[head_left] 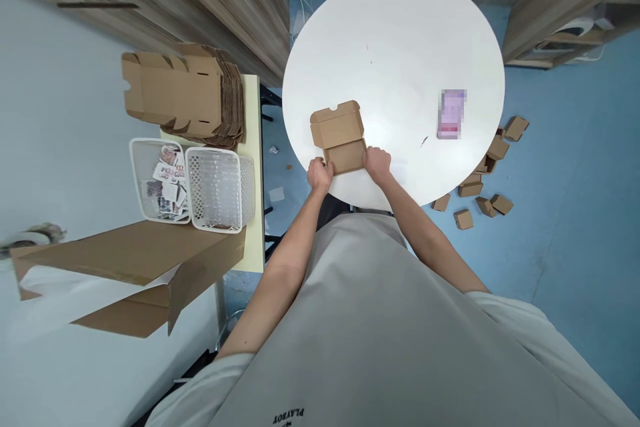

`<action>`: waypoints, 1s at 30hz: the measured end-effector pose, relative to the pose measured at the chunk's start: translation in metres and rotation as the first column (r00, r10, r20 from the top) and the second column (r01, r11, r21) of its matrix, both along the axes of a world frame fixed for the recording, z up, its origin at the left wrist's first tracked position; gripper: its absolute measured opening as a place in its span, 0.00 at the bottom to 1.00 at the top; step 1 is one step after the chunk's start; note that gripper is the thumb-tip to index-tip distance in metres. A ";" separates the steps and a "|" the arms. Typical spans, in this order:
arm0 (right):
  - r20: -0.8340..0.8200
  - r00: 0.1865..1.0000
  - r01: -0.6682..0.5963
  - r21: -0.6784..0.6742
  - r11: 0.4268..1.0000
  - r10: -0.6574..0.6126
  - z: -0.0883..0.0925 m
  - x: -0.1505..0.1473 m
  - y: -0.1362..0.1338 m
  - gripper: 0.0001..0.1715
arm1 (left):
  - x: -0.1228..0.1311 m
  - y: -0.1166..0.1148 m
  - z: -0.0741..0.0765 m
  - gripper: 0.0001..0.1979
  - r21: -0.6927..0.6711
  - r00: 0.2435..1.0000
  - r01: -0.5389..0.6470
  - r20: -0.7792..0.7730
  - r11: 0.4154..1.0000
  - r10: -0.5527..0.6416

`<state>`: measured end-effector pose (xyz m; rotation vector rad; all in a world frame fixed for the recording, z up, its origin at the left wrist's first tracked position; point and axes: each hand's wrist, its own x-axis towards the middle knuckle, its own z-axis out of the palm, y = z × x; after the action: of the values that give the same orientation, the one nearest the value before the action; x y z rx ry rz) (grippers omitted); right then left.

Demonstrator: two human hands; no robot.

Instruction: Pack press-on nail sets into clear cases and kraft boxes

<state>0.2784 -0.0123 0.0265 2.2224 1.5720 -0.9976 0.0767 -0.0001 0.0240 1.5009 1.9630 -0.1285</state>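
A small brown cardboard box (pixel 345 156) rests near the front edge of the round white table (pixel 395 33). Its lid (pixel 338 128) stands open on the far side, with a notch in the top edge, and I see nothing inside the tray part. My left hand (pixel 321 175) grips the near left corner, fingers outside and thumb toward the inside. On the opposite side, my right hand (pixel 377 164) is closed on the right wall. Parts of both side walls are hidden behind my fingers.
At left, a pale side table (pixel 256 213) bears a stack of flat cardboard blanks (pixel 175 90), a white basket with printed cards (pixel 167 180), another with clear plastic pieces (pixel 214 187), and a large open carton (pixel 200 280). A blurred pinkish item (pixel 451 115) lies on the round table. Several folded boxes (pixel 471 185) lie on the floor.
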 end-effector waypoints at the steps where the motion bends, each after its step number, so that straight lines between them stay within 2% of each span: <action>1: 0.001 1.000 -0.007 -0.022 1.000 0.007 -0.002 -0.001 0.001 0.21 | 0.000 0.000 0.002 0.16 -0.002 1.000 0.011 -0.010 1.000 -0.011; 5: -0.022 1.000 -0.006 -0.043 0.999 0.005 -0.004 -0.005 0.007 0.20 | -0.002 0.001 0.007 0.16 -0.032 0.998 0.052 -0.035 0.998 -0.053; 8: -0.049 0.999 0.012 -0.004 1.000 -0.012 0.001 -0.002 0.004 0.21 | -0.004 0.000 0.011 0.17 -0.029 0.998 0.047 -0.045 0.998 -0.048; 10: -0.065 0.996 0.062 0.073 0.995 -0.058 0.005 0.009 -0.005 0.27 | -0.003 -0.001 0.015 0.23 0.052 0.998 0.035 -0.060 0.998 -0.032; 12: -0.085 0.984 0.169 0.166 0.972 -0.157 0.008 0.028 -0.023 0.31 | 0.004 -0.002 0.019 0.27 0.163 0.999 0.033 -0.040 0.986 -0.027; 14: -0.112 0.952 0.303 0.236 0.923 -0.284 0.007 0.055 -0.047 0.28 | 0.019 -0.006 0.025 0.26 0.240 0.997 0.052 0.043 0.969 -0.064; 16: -0.133 0.908 0.418 0.279 0.865 -0.397 0.001 0.082 -0.075 0.26 | 0.041 -0.014 0.031 0.19 0.250 0.975 0.109 0.163 0.962 -0.153; 18: -0.159 0.874 0.487 0.294 0.823 -0.460 -0.009 0.102 -0.101 0.28 | 0.067 -0.027 0.034 0.14 0.187 0.923 0.228 0.272 0.956 -0.273; 20: -0.208 0.847 0.531 0.282 0.799 -0.489 -0.019 0.112 -0.120 0.34 | 0.091 -0.042 0.034 0.13 0.083 0.866 0.371 0.330 0.925 -0.376; 22: -0.251 0.851 0.520 0.274 0.809 -0.462 -0.028 0.113 -0.130 0.39 | 0.110 -0.057 0.030 0.18 -0.024 0.839 0.465 0.331 0.885 -0.432; 25: -0.283 0.913 0.374 0.290 0.881 -0.294 -0.032 0.107 -0.129 0.40 | 0.124 -0.069 0.020 0.29 -0.157 0.833 0.509 0.340 0.846 -0.438; 28: -0.305 0.946 0.203 0.291 0.935 -0.110 -0.030 0.103 -0.118 0.38 | 0.125 -0.071 0.009 0.33 -0.232 0.860 0.443 0.383 0.866 -0.337; 30: -0.295 0.953 0.154 0.278 0.948 -0.068 -0.028 0.104 -0.113 0.38 | 0.123 -0.069 0.002 0.34 -0.284 0.904 0.315 0.381 0.906 -0.195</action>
<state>0.3823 -0.1253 -0.0011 2.4834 1.8412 -1.2289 0.2001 -0.0696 0.0256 1.4335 1.3761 -0.2847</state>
